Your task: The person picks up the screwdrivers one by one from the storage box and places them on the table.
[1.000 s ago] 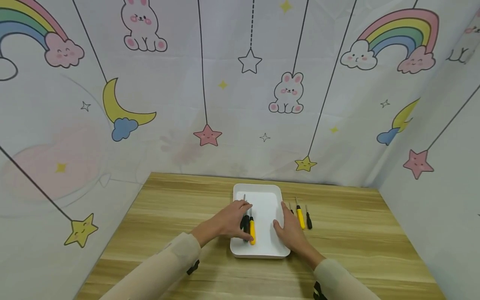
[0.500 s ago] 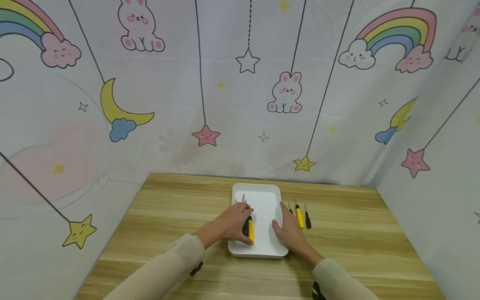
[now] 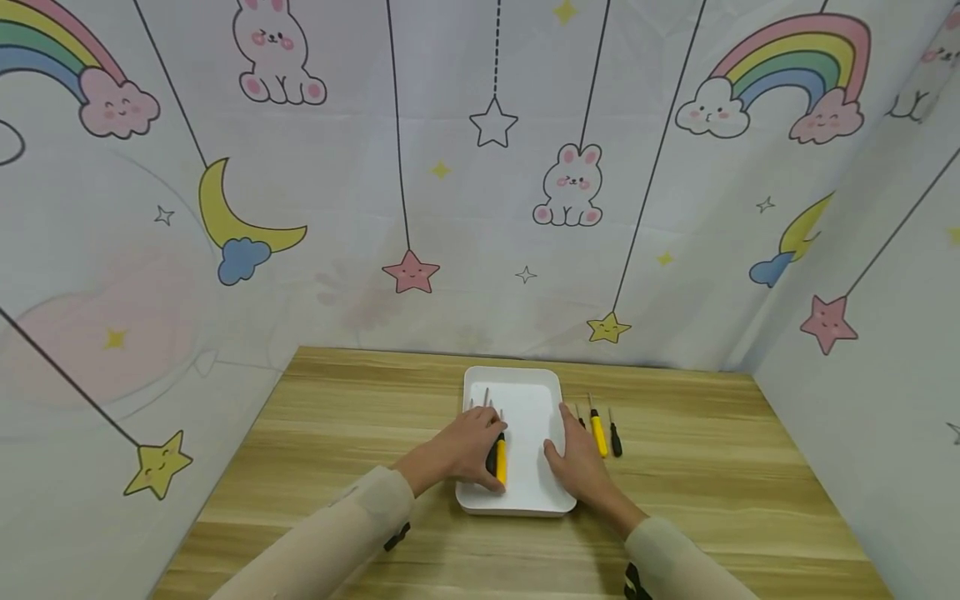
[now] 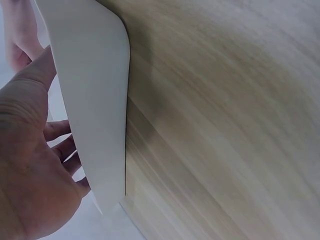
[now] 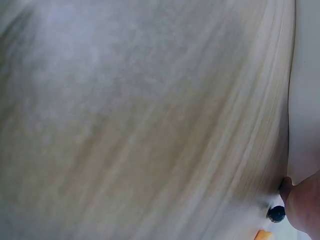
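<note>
A white tray point(image 3: 536, 483) lies on the table, with several screwdrivers along its left side. My left hand point(image 3: 465, 450) reaches over the left rim and arches across them. Its thumb and fingers hold the screwdriver group, with a yellow-handled screwdriver point(image 3: 501, 462) at the right and a black-handled screwdriver point(image 3: 491, 458) beside it. The palm hides the other handles; thin shafts show beyond the fingers. In the left wrist view the fingers point(image 4: 65, 147) curve in behind the tray wall point(image 4: 95, 100). My right hand point(image 3: 585, 467) grips the right rim, thumb inside, fingers outside.
Right of the tray, a yellow-and-black screwdriver point(image 3: 597, 433), a small black screwdriver point(image 3: 616, 440) and a partly hidden dark screwdriver point(image 3: 581, 422) lie on the wooden table point(image 3: 697, 483). A patterned white curtain point(image 3: 480, 317) hangs behind the table's back edge.
My left hand has shifted slightly right and closed in around the screwdrivers, covering more of the black handle. The right hand stays at the tray's right rim.
</note>
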`<control>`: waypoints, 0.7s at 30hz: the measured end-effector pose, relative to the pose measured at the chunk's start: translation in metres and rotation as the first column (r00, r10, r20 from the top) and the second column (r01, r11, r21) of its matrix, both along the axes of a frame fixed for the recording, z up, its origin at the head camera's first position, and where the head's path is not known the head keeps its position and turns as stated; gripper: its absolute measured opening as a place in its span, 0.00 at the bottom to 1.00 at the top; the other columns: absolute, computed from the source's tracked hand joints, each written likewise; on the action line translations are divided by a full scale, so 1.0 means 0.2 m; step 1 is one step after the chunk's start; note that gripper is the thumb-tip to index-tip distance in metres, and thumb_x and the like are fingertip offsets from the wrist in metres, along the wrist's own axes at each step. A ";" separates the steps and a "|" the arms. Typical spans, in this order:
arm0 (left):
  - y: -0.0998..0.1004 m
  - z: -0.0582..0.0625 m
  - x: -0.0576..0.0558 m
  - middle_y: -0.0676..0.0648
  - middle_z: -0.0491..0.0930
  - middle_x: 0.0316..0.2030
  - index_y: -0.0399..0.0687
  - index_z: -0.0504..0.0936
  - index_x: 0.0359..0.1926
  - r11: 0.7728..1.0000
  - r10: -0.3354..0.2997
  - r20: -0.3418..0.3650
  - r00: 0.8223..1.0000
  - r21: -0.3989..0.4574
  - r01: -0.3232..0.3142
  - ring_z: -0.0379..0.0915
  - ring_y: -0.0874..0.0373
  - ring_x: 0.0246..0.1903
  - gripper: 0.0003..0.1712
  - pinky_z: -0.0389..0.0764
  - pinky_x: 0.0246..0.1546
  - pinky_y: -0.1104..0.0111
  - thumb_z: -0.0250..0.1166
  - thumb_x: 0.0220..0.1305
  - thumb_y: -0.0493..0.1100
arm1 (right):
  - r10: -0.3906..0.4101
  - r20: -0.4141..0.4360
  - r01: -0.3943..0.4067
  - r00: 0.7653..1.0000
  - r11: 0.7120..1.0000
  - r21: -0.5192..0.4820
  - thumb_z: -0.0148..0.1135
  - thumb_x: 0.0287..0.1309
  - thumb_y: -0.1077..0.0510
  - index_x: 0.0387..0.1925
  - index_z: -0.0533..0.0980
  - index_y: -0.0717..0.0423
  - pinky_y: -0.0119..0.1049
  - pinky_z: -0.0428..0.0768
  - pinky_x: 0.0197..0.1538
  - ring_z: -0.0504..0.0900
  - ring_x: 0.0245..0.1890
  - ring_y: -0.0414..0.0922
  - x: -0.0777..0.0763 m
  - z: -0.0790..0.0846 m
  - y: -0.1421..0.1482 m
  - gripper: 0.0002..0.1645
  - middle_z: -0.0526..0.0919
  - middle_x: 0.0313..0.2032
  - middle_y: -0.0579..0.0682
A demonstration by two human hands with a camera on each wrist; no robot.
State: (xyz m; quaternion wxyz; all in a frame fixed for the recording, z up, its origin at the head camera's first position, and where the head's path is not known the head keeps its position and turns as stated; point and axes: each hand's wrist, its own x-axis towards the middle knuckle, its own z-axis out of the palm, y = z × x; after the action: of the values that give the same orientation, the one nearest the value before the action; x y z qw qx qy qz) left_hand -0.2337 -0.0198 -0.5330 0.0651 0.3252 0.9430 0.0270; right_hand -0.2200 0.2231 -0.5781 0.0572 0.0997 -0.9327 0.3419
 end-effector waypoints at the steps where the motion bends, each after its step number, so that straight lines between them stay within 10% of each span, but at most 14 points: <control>1: 0.00 0.00 0.00 0.45 0.72 0.67 0.46 0.72 0.75 1.000 0.001 0.000 1.000 -0.004 -0.001 0.68 0.51 0.66 0.61 0.67 0.74 0.58 0.76 0.50 0.77 | 0.000 -0.001 0.000 1.000 1.000 0.002 0.64 0.72 0.56 0.80 0.55 0.69 0.62 0.66 0.75 0.67 0.74 0.65 0.00 0.00 0.00 0.46 0.66 0.75 0.70; 21: 0.03 -0.02 -0.02 0.48 0.73 0.67 0.51 0.75 0.74 0.999 -0.009 -0.020 1.000 -0.046 0.008 0.67 0.50 0.68 0.57 0.69 0.73 0.54 0.76 0.50 0.76 | 0.002 -0.022 -0.002 1.000 1.000 0.005 0.65 0.71 0.56 0.80 0.56 0.69 0.62 0.69 0.73 0.70 0.72 0.65 0.00 0.00 0.00 0.46 0.69 0.73 0.69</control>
State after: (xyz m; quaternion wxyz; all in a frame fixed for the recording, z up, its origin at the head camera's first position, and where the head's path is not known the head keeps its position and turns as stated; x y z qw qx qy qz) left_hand -0.2386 -0.0131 -0.5376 0.0633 0.3278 0.9426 0.0017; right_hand -0.2204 0.2230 -0.5785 0.0667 0.1045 -0.9327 0.3388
